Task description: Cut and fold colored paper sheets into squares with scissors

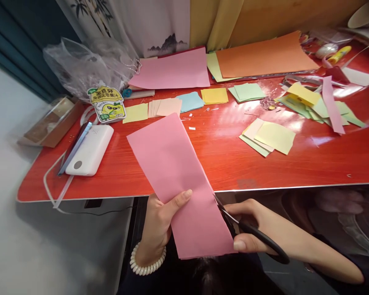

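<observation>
A long folded sheet of pink paper (175, 164) is held tilted over the table's front edge. My left hand (166, 217) grips it by the lower left side, thumb on top and the other fingers hidden beneath. A pale coiled band circles that wrist. Black-handled scissors (258, 237) are in my right hand (252, 221), with fingers around the handles. Their blades meet the paper's right edge, partway along it. How far the blades are apart is hard to make out.
The red table (141, 164) bears a white power bank (94, 149) at left. Small coloured paper squares (215, 96) lie in a row behind. Pink sheets (175, 67) and orange sheets (264, 57) lie at the back; paper scraps (333, 106) are heaped at right.
</observation>
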Motion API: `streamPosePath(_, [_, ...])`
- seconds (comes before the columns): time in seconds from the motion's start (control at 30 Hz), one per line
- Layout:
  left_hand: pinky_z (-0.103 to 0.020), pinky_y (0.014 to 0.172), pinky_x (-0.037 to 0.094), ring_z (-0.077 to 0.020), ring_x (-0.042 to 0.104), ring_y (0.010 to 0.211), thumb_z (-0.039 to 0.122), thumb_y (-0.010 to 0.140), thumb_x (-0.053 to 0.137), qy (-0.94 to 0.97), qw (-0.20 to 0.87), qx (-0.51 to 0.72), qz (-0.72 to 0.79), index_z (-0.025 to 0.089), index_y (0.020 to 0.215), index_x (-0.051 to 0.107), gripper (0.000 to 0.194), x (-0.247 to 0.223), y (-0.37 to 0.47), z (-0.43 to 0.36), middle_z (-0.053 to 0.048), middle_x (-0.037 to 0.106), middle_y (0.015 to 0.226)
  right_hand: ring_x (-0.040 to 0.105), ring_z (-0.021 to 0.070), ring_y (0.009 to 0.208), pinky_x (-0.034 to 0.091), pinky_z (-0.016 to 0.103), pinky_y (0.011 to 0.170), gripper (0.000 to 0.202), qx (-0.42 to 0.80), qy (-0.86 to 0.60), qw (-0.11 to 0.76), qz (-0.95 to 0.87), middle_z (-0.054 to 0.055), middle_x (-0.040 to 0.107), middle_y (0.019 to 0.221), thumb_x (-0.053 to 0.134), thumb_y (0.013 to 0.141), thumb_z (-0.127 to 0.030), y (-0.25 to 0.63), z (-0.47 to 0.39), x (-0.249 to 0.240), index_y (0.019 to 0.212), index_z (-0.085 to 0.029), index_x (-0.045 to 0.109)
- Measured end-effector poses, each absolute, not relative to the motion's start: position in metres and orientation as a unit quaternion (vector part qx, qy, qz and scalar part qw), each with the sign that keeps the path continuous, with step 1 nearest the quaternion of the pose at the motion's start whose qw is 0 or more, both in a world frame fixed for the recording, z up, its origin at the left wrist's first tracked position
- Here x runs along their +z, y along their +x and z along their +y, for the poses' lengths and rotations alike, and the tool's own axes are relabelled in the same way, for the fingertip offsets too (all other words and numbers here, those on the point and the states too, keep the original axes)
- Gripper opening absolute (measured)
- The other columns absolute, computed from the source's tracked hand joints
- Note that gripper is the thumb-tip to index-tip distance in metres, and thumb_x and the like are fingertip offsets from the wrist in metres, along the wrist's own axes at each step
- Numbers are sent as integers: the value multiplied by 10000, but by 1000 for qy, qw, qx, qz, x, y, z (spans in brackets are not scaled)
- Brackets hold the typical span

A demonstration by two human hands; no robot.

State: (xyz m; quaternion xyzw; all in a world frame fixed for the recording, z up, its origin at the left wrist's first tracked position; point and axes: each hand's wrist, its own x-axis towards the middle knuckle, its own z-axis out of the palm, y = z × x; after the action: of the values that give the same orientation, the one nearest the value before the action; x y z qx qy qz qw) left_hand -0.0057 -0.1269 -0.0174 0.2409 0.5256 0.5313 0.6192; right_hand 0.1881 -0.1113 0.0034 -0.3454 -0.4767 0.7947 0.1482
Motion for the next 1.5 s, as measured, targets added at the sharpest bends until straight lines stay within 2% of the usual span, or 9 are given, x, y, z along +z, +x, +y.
streamPosePath(0.13, [-247, 668, 582, -167, 687, 747, 204, 740, 732, 273, 634, 505, 518, 167, 843, 722, 110, -22, -5, -131, -24, 735, 833, 600, 214, 879, 479, 282, 754, 356, 776, -349, 189, -490, 39, 650, 887, 690, 767, -439, 187, -109, -3, 993, -163, 684])
streamPosePath(0.23, [-260, 707, 579, -186, 688, 802, 224, 749, 727, 292, 629, 492, 527, 165, 862, 726, 128, -26, -5, -134, -38, 738, 874, 586, 184, 760, 474, 259, 661, 428, 756, -374, 188, -504, 36, 624, 820, 686, 736, -523, 189, -109, -10, 943, -149, 677])
streamPosePath(0.33, [-259, 712, 579, -190, 689, 816, 239, 751, 727, 303, 630, 483, 527, 178, 866, 735, 130, -28, -1, -136, -36, 742, 883, 584, 182, 758, 473, 254, 655, 499, 736, -390, 186, -522, 44, 632, 840, 666, 722, -583, 190, -108, -12, 981, -156, 678])
streamPosePath(0.53, [-238, 626, 572, -164, 684, 735, 248, 754, 725, 289, 628, 492, 529, 205, 833, 745, 93, -29, 6, -138, -15, 742, 822, 601, 191, 855, 476, 247, 737, 468, 728, -389, 190, -531, 43, 660, 949, 654, 759, -543, 187, -107, -8, 1070, -194, 677])
streamPosePath(0.73, [-244, 660, 568, -159, 677, 762, 239, 777, 705, 288, 633, 490, 526, 210, 848, 742, 85, -30, 5, -140, -8, 741, 848, 613, 231, 839, 497, 290, 706, 542, 712, -415, 161, -543, 69, 671, 855, 635, 752, -582, 188, -108, -12, 1056, -136, 678])
streamPosePath(1.0, [-263, 664, 575, -186, 690, 814, 224, 778, 703, 270, 640, 499, 518, 204, 900, 738, 128, -29, 9, -140, -19, 741, 892, 627, 224, 852, 509, 288, 725, 499, 716, -402, 185, -540, 64, 691, 925, 644, 769, -542, 185, -108, -13, 1096, -165, 675])
streamPosePath(1.5, [-247, 635, 560, -156, 670, 735, 253, 781, 699, 265, 642, 488, 528, 178, 859, 746, 118, -29, 8, -140, -30, 740, 871, 562, 186, 684, 477, 268, 625, 458, 669, -480, 190, -535, 26, 600, 691, 665, 707, -597, 180, -110, -7, 754, -142, 677])
